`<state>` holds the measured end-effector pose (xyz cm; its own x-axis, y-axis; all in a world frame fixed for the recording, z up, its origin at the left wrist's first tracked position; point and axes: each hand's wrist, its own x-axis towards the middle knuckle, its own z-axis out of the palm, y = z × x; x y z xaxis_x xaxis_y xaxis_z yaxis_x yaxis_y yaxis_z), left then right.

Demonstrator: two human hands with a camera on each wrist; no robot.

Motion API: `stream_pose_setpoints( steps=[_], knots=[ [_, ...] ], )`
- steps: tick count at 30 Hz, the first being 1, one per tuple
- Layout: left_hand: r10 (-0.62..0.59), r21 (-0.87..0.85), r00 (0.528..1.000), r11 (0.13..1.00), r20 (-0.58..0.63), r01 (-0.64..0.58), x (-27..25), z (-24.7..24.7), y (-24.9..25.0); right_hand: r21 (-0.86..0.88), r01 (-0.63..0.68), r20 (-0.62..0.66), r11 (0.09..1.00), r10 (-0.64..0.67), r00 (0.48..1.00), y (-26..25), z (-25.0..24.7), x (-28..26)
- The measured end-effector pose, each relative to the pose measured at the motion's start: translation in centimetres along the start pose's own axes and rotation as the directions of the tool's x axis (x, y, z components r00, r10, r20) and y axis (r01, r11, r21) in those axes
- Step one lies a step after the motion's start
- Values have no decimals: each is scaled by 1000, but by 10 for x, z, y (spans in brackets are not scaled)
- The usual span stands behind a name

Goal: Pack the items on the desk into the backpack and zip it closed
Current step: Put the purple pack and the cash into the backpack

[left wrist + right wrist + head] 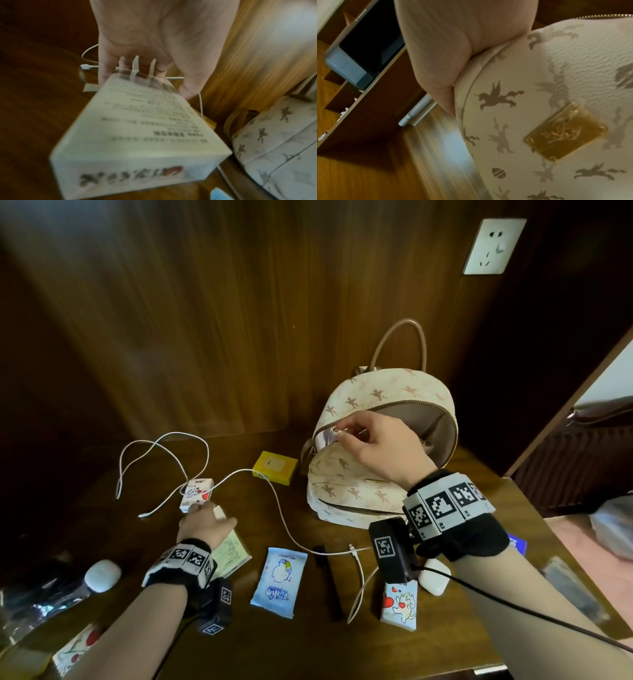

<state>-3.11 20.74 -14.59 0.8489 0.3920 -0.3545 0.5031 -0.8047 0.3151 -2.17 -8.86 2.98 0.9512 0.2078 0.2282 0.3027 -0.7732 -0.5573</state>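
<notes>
The cream backpack [356, 481] with a winged-horse print stands at the back right of the desk, its main compartment gaping open. My right hand [342, 431] reaches over its front and pinches the small gold zip pull at the left end of that opening. In the right wrist view only the heel of the right hand [436, 54] shows, lying against the backpack [539, 81] above its gold plate [565, 132]. My left hand [209, 513] grips a pale printed box [233, 554]. Fingers and thumb clasp the far end of the box [140, 128].
Spread over the desk are a white cable [274, 501], a yellow box [274, 467], heart-print tissue packs [197, 494] [399, 604], a blue wipes packet [279, 582], a black pen [329, 583], a white earbud case [435, 577] and a white oval case [102, 575]. Wooden panels close the back and sides.
</notes>
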Motion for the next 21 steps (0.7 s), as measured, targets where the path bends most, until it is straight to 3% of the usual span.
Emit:
stream_pose_setpoints(
  steps=[5, 10, 17, 21],
  knots=[
    [166, -132, 973, 973, -160, -187, -6, -26, 25, 8, 13, 3, 1000, -13, 1000, 0, 0, -1],
    [332, -279, 880, 858, -339, -431, -23, -62, 62, 65, 29, 5, 997, -29, 1000, 4, -1, -3],
    [456, -584, 759, 487, -465, -650, -69, -100, 130, 284, 49, -34, 958, -41, 999, 7, -6, -10],
    [486, -719, 764, 332, -425, -611, -85, -106, 160, 476, 45, -58, 878, -19, 998, 9, -11, -16]
  ],
)
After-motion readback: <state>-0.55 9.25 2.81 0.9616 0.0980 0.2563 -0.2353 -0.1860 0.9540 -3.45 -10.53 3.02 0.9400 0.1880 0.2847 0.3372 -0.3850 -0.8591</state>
